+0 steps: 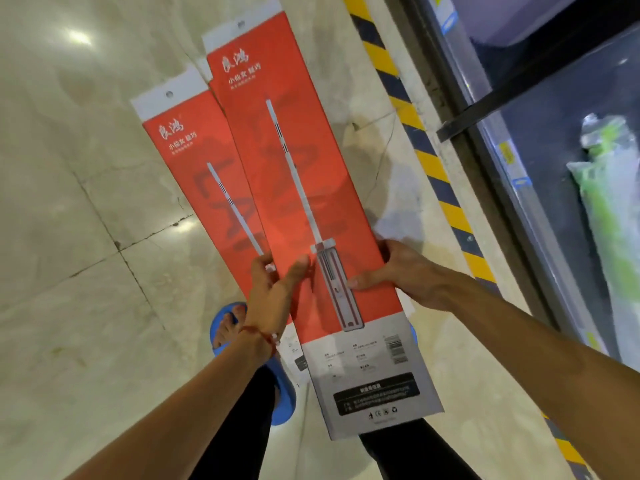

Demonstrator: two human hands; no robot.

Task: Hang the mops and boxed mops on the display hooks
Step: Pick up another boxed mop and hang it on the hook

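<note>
Head view: front box (311, 188) is held above the floor (69, 237), left grip (273, 285) and right grip (401, 271) closed on its edges, hang-hole (241, 24) kept forward, presumably for hooking; second box (204, 188) is tucked beneath.

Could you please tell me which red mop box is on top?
The right-hand box: it overlaps the left box, and the right hand grips its edge.
</note>
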